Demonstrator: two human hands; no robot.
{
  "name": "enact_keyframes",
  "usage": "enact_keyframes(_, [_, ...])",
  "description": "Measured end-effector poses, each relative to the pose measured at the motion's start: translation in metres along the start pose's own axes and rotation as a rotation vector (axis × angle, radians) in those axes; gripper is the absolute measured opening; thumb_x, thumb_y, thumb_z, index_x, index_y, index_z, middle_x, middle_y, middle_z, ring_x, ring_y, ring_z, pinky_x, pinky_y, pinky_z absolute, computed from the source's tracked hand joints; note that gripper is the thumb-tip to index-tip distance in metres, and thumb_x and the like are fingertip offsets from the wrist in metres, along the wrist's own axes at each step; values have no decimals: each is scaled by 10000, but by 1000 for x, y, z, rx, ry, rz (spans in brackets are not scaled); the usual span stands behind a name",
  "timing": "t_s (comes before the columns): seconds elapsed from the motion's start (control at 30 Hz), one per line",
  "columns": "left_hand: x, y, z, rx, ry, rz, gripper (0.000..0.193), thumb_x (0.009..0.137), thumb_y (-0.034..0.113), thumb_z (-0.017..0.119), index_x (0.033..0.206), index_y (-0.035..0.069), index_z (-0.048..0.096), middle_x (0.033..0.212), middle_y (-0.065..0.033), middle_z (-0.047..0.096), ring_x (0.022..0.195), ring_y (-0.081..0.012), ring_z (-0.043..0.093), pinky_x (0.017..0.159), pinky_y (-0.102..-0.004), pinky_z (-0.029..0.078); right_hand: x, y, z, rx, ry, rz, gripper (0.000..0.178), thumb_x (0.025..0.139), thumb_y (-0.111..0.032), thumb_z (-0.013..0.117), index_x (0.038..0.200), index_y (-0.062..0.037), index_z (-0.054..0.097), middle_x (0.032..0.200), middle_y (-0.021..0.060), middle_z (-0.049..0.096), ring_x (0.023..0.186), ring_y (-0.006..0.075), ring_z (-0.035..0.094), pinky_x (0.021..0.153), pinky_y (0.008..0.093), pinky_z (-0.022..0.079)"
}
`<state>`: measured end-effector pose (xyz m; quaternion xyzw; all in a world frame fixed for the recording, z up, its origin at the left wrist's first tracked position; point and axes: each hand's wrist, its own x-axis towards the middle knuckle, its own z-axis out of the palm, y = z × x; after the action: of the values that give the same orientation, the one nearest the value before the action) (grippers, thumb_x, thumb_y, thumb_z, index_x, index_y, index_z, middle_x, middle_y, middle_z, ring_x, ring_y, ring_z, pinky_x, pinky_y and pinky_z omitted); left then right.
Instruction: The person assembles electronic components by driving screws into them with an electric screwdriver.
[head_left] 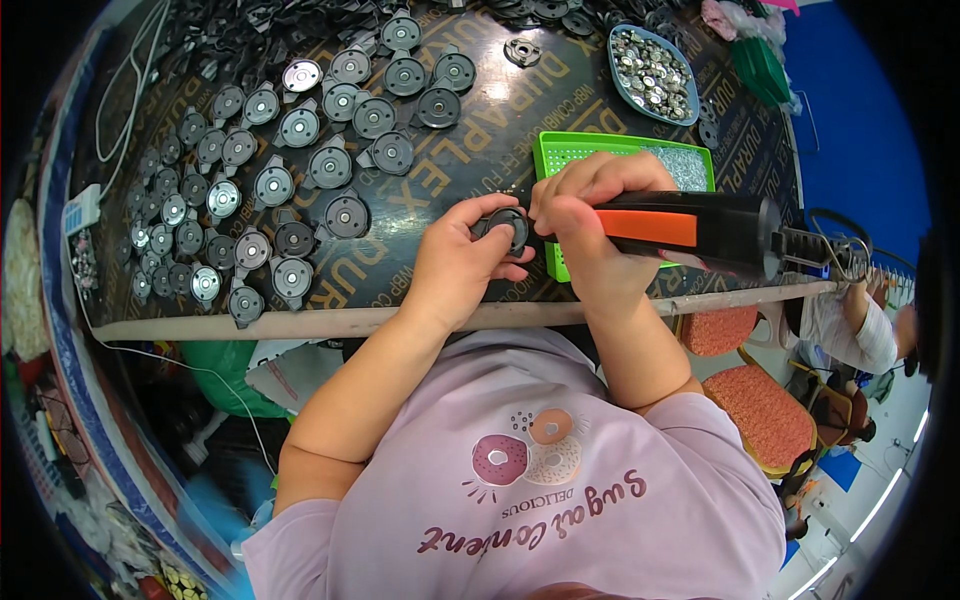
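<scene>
Your left hand [455, 255] pinches a round black part [518, 228] between thumb and fingers, just above the near edge of the table [480, 150]. Your right hand [605, 215] is closed around a black-and-orange power tool [735, 235], its body lying sideways and its nose pointed left at the part. Your fingers hide the tip, so you cannot tell whether it touches.

The step in hand appears to be driving a fastener into the part. The move seems to call for a steady left pinch and the tool lined up squarely with the part's face.

Just beyond your right hand, a bright green tray [544, 165] holds small silvery pieces [688, 168]; farther back, a pale blue bowl [616, 80] is full of shiny metal pieces [652, 75]. The dark, printed table carries many similar discs [346, 214] spread across its left side, with a heap of black parts [220, 40] at the far edge.

To the right are orange-seated chairs [755, 415] and another person's pale sleeve [868, 335].
</scene>
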<state>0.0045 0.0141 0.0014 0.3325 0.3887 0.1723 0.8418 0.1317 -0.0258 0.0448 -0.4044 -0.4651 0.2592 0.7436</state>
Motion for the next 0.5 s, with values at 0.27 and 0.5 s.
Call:
enact_keyframes(0.27, [-6, -4, -1, 7, -20, 92, 316, 887, -13, 535, 1201, -18, 513, 1048, -128, 587, 858, -195, 669, 674, -266, 576, 15, -19, -26, -115, 89, -53, 335, 698, 54, 780, 837, -40, 491, 709, 50, 577, 615, 100, 561, 566, 244, 484])
enact_keyframes(0.5, [-14, 2, -13, 337, -43, 322, 354, 834, -64, 598, 1173, 18, 537, 1168, -112, 582, 934, -142, 617, 740, -258, 546, 9, -1, -33, -155, 131, 10, 303, 706, 85, 763, 835, -35, 516, 696, 29, 584, 589, 86, 567, 542, 211, 476])
